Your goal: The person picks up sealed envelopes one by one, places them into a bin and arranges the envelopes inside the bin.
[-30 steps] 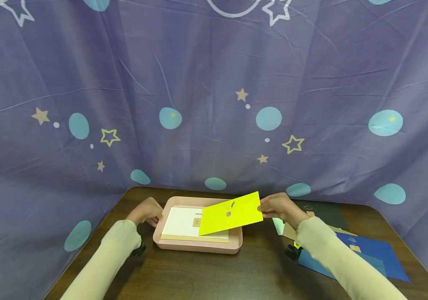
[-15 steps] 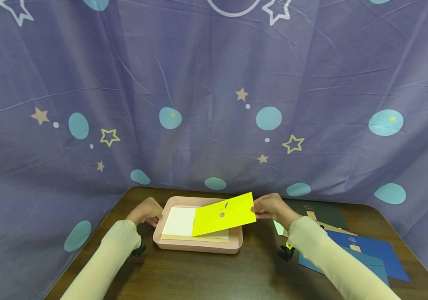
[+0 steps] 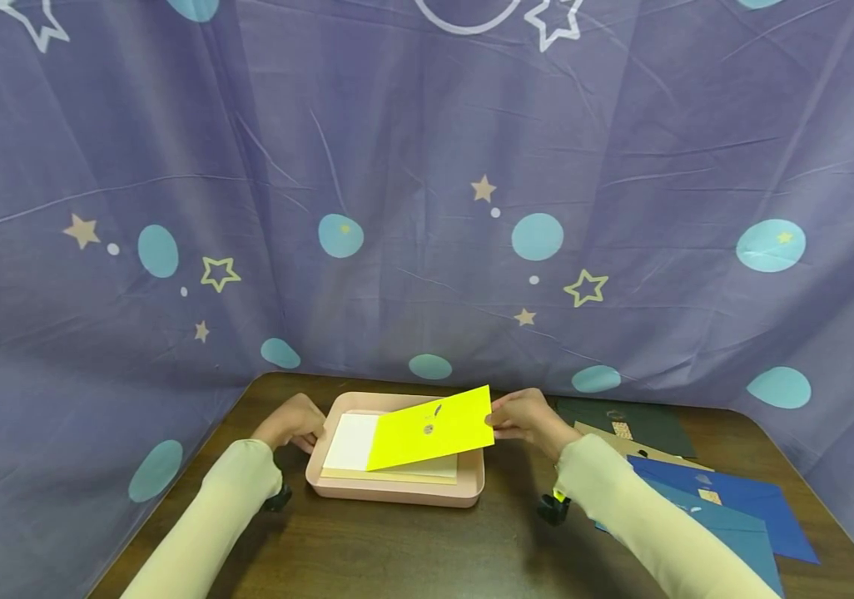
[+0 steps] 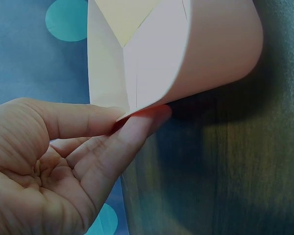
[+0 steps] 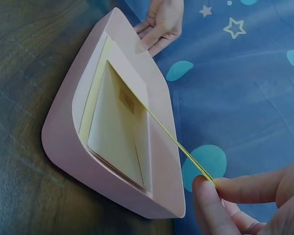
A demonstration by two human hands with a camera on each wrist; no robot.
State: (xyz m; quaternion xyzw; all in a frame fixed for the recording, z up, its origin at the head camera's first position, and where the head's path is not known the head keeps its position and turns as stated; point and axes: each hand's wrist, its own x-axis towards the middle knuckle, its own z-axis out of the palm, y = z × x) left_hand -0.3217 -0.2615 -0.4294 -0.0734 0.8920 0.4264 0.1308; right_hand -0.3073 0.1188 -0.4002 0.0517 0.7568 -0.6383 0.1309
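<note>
My left hand [image 3: 295, 423] pinches the left rim of a shallow pink tray [image 3: 397, 494]; in the left wrist view thumb and fingers clamp the tray's wall [image 4: 152, 78]. Inside the tray lie a white envelope [image 3: 348, 443] and a cream one [image 3: 397, 477] under it. Between thumb and fingers, my right hand [image 3: 528, 420] holds a bright yellow envelope [image 3: 430, 428] by its right end. The yellow envelope slants over the tray, its left end low over the white envelope and its right end raised. Seen from the right wrist, it appears edge-on as a thin yellow line [image 5: 169, 129].
Right of the tray, on the brown wooden table [image 3: 427, 549], lie a dark green envelope [image 3: 652, 424], a tan one [image 3: 622, 441], a blue one [image 3: 757, 507] and a teal one [image 3: 727, 524], partly overlapping. A purple patterned curtain [image 3: 427, 291] hangs behind the table.
My right hand has moved left with the yellow envelope, which now covers more of the white envelope and the tray. My left hand has stayed on the tray's rim.
</note>
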